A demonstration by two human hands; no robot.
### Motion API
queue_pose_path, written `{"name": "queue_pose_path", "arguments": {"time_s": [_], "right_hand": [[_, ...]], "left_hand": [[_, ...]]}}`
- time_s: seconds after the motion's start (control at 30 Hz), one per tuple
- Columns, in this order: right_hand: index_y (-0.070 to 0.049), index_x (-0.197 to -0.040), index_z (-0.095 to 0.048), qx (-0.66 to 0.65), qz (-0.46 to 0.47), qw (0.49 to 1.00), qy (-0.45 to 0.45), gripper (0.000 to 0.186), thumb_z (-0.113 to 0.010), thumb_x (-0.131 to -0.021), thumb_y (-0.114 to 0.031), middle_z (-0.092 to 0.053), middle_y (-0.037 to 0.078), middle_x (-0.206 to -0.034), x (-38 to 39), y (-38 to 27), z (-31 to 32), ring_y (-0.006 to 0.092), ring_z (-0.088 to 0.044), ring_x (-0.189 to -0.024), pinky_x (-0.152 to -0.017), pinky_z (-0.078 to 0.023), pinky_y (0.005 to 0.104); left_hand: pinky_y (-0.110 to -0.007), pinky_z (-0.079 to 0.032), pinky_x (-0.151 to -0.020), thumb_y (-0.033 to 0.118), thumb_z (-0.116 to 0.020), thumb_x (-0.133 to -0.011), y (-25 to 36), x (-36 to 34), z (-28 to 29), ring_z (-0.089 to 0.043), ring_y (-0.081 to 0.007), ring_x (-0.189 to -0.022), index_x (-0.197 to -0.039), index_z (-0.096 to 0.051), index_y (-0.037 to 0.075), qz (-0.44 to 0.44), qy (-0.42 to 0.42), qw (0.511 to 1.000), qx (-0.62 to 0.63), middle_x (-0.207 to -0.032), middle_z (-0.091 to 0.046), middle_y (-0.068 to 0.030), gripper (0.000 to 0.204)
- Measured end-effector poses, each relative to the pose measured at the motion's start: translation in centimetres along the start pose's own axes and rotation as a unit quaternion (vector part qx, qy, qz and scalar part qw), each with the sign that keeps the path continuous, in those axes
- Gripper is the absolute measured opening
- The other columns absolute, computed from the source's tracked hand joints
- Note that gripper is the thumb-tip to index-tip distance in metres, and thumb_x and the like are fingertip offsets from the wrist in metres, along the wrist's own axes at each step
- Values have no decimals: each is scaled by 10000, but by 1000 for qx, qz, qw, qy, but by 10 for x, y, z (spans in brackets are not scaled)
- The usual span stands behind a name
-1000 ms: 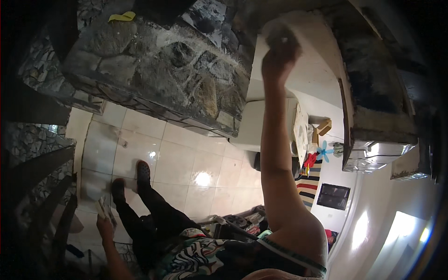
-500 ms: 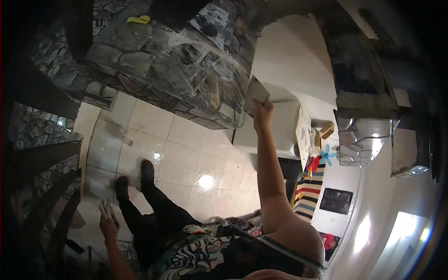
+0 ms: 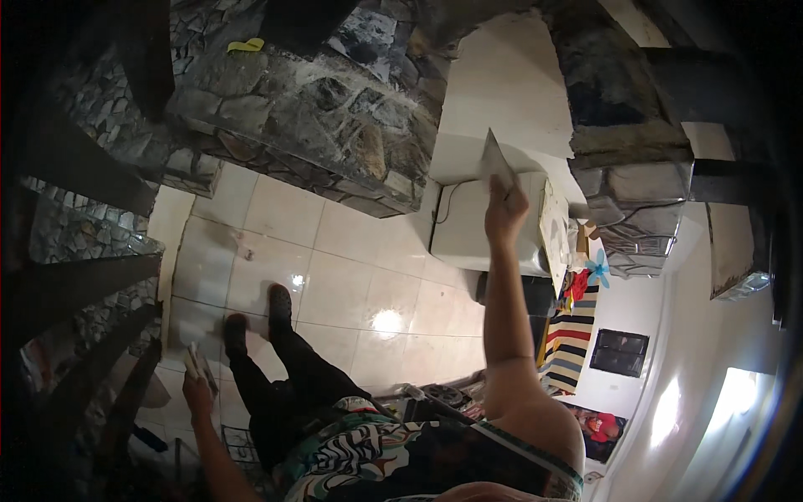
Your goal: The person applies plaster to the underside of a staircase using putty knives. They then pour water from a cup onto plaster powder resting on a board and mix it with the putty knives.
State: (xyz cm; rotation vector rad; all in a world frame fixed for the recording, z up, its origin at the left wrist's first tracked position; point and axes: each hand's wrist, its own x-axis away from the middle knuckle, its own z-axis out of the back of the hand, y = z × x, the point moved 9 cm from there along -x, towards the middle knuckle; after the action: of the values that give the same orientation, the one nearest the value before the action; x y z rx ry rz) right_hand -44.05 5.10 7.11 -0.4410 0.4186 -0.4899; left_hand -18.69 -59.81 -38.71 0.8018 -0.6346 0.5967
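Closest to you is your patterned top, and below it your dark trousers run down to two dark shoes planted on the pale tiled floor, which shines with a bright spot of reflected light.

Your left hand hangs low at your side, fingers closed around a small pale flat thing; it is too small and dim to tell what it is. Dark slanting bars stand just beside that hand, with rough stonework behind them.

Your right arm stretches far out ahead of you. Your right hand is pinching the lower end of a thin grey sheet, which stands tilted up from your fingers. The sheet is held in front of a white boxy appliance that sits on the floor against the white wall.

Farther off, a stone wall fills the upper middle, with a small yellow thing lying on top. To the right hangs a striped cloth, with a blue flower-shaped decoration just above it.
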Motion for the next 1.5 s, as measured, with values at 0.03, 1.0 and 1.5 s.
{"name": "queue_pose_path", "arguments": {"time_s": [0.03, 1.0, 1.5], "right_hand": [[34, -1099, -620, 79, 219, 972, 42, 291, -516, -827, 41, -616, 180, -1061, -6, -35, 12, 281, -604, -983, -866, -483, 367], [-79, -1248, -568, 430, 519, 737, -48, 517, -459, -760, 54, -488, 48, -1352, -85, -9, -64, 299, -442, -1251, -1113, -285, 437], [-35, -1169, -622, 159, 508, 803, 267, 471, -521, -735, 118, -542, 190, -1256, -103, -134, 14, 361, -495, -1165, -991, -385, 433]], "left_hand": [[-449, -431, -868, 76, -463, -874, 10, 0, -3, -552, -404, -1054, -1240, -482, -54, -3, -8, 1000, 1, -1158, -558, -254, 388], [-452, -449, -837, 41, -449, -857, 2, 13, -45, -578, -396, -1019, -1226, -491, -43, 32, -27, 999, 14, -1108, -587, -243, 380], [-413, -444, -856, 47, -428, -828, 24, 12, -53, -585, -369, -954, -1210, -507, -16, 56, -66, 994, 63, -1056, -598, -222, 395]]}}
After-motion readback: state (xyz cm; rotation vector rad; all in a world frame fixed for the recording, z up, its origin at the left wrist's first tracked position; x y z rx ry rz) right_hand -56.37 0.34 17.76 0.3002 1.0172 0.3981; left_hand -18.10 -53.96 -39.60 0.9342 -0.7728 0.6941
